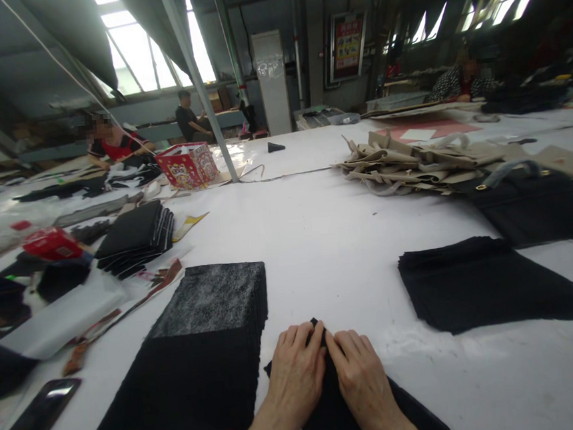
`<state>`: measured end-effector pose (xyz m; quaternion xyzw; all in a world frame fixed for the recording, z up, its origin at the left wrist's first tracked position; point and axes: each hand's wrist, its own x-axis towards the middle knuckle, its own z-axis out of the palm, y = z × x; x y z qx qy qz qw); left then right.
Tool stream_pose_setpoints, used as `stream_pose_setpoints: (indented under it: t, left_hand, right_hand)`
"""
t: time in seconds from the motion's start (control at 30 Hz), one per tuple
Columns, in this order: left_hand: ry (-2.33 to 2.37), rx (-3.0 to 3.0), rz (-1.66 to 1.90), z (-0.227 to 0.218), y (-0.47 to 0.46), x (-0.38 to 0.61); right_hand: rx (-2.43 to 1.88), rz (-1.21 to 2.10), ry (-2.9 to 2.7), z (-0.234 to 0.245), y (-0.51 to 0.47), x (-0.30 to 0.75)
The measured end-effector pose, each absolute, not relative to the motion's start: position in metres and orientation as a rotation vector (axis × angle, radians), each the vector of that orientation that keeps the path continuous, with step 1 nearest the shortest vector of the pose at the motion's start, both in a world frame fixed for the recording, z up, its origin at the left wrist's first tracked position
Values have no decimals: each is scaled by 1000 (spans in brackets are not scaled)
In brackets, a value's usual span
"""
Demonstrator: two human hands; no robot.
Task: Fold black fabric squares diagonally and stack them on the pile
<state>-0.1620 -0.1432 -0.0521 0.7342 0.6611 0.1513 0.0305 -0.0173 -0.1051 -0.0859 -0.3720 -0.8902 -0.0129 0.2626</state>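
Note:
My left hand (296, 375) and my right hand (361, 376) lie side by side at the bottom centre, both pressing down on a black fabric piece (334, 418) on the white table (319, 239). The fingertips of both meet at the piece's far corner, fingers bent and held close together on the cloth. Left of my hands lies a thick stack of black fabric sheets (203, 356), its far half greyish. To the right rests another stack of black fabric squares (483, 281).
A pile of beige bag parts (412, 160) and a black bag (541, 203) lie at the right back. Folded black pieces (135, 238), a red packet (51, 243) and a phone (28, 425) sit at the left. Other people work at tables behind.

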Motion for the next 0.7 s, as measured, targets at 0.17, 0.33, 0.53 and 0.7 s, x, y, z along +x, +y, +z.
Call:
stream_pose_setpoints:
  t: [0.17, 0.33, 0.53, 0.7]
  left_hand:
    - [2072, 2248, 428, -51, -139, -161]
    - [2164, 2224, 474, -43, -134, -169]
    - [1920, 2434, 455, -36, -136, -173]
    - [1905, 2532, 337, -41, -138, -173]
  right_hand:
    - [-999, -77, -2390, -85, -105, -18]
    - [-1011, -96, -2384, -83, -105, -18]
    - [-1031, -88, -2379, -80, -106, -18]
    - [-1053, -32, -2346, -78, -103, -13]
